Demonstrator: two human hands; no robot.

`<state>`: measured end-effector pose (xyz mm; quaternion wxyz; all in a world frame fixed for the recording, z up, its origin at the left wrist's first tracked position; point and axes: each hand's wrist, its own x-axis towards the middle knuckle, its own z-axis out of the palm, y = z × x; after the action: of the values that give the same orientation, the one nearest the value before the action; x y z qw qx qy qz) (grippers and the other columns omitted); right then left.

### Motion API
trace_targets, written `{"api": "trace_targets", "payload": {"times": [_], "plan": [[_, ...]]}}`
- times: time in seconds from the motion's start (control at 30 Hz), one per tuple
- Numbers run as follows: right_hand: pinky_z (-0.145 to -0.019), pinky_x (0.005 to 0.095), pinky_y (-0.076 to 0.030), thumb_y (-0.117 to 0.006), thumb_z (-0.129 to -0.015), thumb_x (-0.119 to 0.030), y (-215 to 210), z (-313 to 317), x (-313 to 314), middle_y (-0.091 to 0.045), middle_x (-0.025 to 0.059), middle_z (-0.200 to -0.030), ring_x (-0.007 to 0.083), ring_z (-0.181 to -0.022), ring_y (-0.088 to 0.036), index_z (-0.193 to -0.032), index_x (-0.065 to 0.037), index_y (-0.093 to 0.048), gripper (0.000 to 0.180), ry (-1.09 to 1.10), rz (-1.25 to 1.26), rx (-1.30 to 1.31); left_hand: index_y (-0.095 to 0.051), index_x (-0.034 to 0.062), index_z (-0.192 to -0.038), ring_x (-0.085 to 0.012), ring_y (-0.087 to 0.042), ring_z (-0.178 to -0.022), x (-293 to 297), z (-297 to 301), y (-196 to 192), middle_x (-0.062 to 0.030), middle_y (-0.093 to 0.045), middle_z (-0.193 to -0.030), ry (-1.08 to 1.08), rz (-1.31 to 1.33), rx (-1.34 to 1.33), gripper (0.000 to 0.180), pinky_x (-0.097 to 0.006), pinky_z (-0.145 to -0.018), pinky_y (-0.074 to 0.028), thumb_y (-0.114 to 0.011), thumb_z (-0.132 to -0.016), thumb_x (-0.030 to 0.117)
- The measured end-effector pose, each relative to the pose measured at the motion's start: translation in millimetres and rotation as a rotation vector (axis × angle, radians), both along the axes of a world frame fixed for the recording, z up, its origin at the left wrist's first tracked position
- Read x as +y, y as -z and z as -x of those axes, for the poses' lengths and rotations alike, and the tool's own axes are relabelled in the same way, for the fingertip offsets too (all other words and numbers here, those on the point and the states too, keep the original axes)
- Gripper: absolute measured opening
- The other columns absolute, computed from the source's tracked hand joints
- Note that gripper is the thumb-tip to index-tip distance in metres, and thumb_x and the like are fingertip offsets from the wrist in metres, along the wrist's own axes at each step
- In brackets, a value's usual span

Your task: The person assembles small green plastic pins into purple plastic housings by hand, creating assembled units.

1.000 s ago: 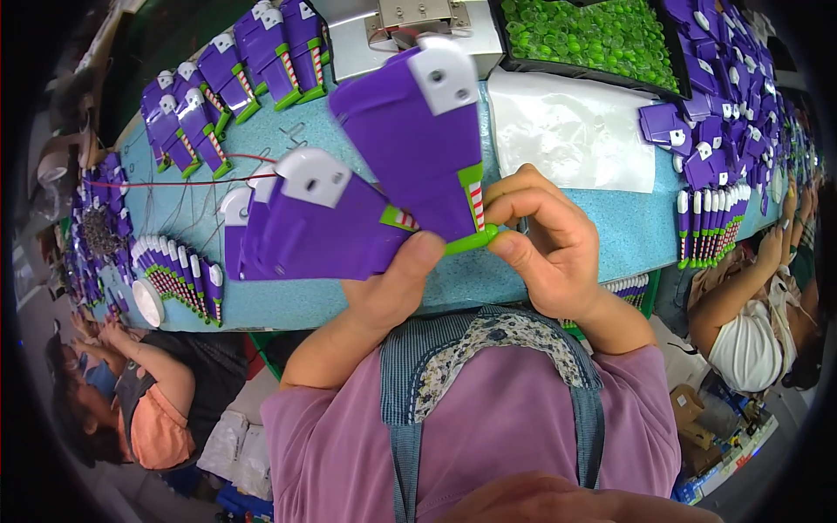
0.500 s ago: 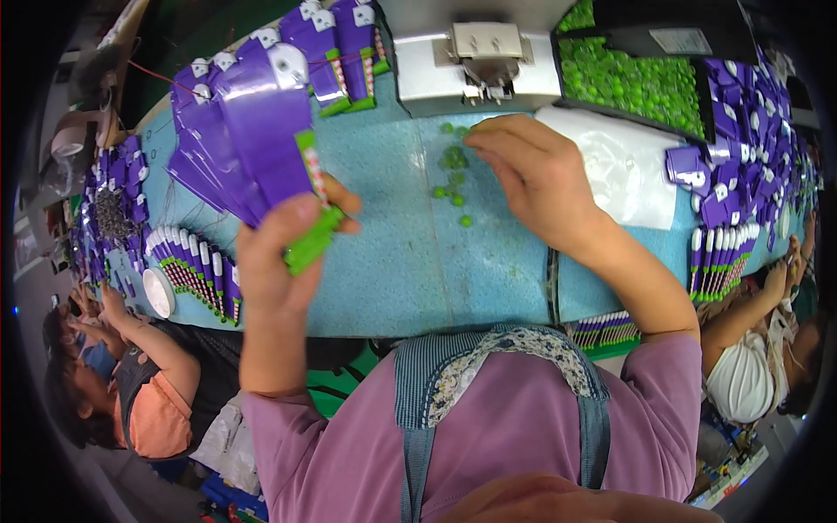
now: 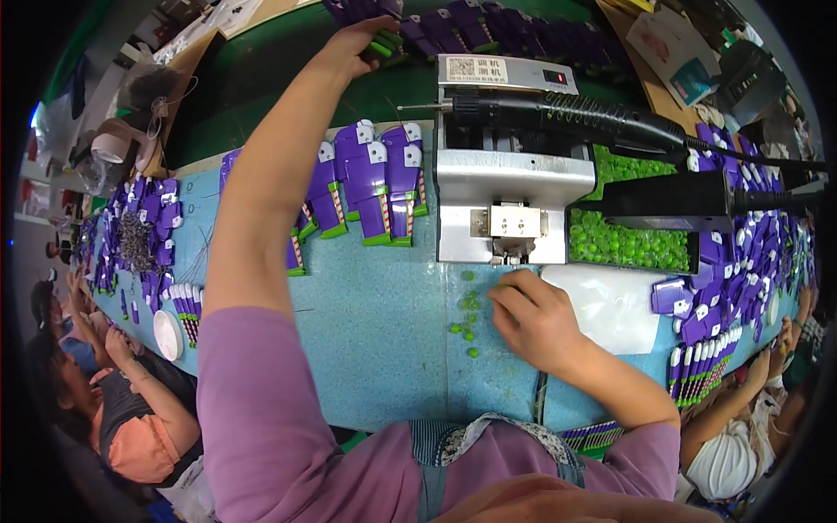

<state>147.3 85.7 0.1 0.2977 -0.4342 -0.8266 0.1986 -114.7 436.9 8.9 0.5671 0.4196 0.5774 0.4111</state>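
My left hand point(image 3: 364, 48) reaches far over the green belt, its fingers closed round the green ends of purple plastic wing-shaped pieces point(image 3: 353, 10). Their far parts run to the picture's upper edge. On the blue table, my right hand point(image 3: 534, 315) is curled beside several loose green beads point(image 3: 472, 303). Its fingertips point down, and whatever they may pinch is hidden. Just beyond that hand stands a metal machine point(image 3: 453, 205) with a small clamp block. More purple wing pieces point(image 3: 364, 174), with white corners, striped edges and green ends, lie fanned left of the machine, partly behind my left forearm.
A black bin of green beads point(image 3: 632, 248) stands right of the machine, under a black cabled tool point(image 3: 593, 122). A white sheet point(image 3: 606, 305) lies before it. Purple parts point(image 3: 732, 261) are heaped at right. People sit on both sides. Another row of wing pieces lies on the belt point(image 3: 261, 91).
My left hand has swung far forward from above the near table to the belt, carrying the fan of purple wing pieces. My right hand stays by the beads, its fingers now curled lower. The view has shifted forward.
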Motion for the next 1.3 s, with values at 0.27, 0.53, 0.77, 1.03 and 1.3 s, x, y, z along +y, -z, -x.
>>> {"api": "trace_targets", "payload": {"times": [0.27,0.53,0.77,1.03,1.3], "plan": [[-0.065,0.0315,-0.052,-0.066,-0.069,0.009,-16,-19,-21,-0.061,0.0112,-0.087,0.025,-0.072,-0.063,-0.089,0.0,-0.065,0.022,0.118,0.067,0.2,-0.067,-0.0042,-0.098,-0.0248,-0.066,-0.095,-29,39,-13,-0.0165,-0.069,-0.098,-0.252,-0.318,0.951,0.051,-0.033,-0.081,-0.052,-0.079,-0.069,0.037],[-0.074,0.0294,-0.051,-0.064,-0.072,0.009,-16,-37,-54,-0.065,0.0131,-0.089,0.0219,-0.082,-0.064,-0.086,0.003,-0.065,0.016,0.299,0.163,0.373,-0.061,0.0002,-0.094,-0.0262,-0.064,-0.069,-251,79,-53,-0.0104,-0.065,-0.076,-0.058,-0.497,1.167,0.037,-0.036,-0.064,-0.05,-0.073,-0.077,0.031],[-0.075,0.0288,-0.05,-0.065,-0.075,0.007,-14,-28,-64,-0.066,0.0131,-0.09,0.0215,-0.082,-0.064,-0.087,0.002,-0.067,0.013,0.218,0.209,0.437,-0.053,-0.0008,-0.103,-0.0255,-0.064,-0.071,-335,79,19,-0.0115,-0.065,-0.081,-0.263,-0.163,1.183,0.053,-0.037,-0.063,-0.049,-0.079,-0.072,0.033],[-0.067,0.0273,-0.049,-0.066,-0.073,0.011,-21,-18,-71,-0.066,0.0113,-0.087,0.0184,-0.073,-0.062,-0.099,0.002,-0.059,0.028,0.156,0.112,0.606,-0.052,0.0013,-0.103,-0.0151,-0.054,-0.06,-387,-33,-6,-0.0076,-0.059,-0.076,-0.153,-0.141,-0.452,0.017,-0.029,-0.056,-0.046,-0.053,-0.096,0.016],[-0.063,0.0308,-0.051,-0.07,-0.069,0.012,-28,-17,-79,-0.067,0.0167,-0.09,0.0261,-0.076,-0.063,-0.099,0.003,-0.057,0.033,0.021,-0.106,0.356,-0.049,0.0045,-0.105,-0.0049,-0.046,-0.055,-429,-106,-7,-0.001,-0.058,-0.077,0.115,0.251,-0.606,0.031,-0.02,-0.045,-0.034,-0.072,-0.084,0.01]]}}
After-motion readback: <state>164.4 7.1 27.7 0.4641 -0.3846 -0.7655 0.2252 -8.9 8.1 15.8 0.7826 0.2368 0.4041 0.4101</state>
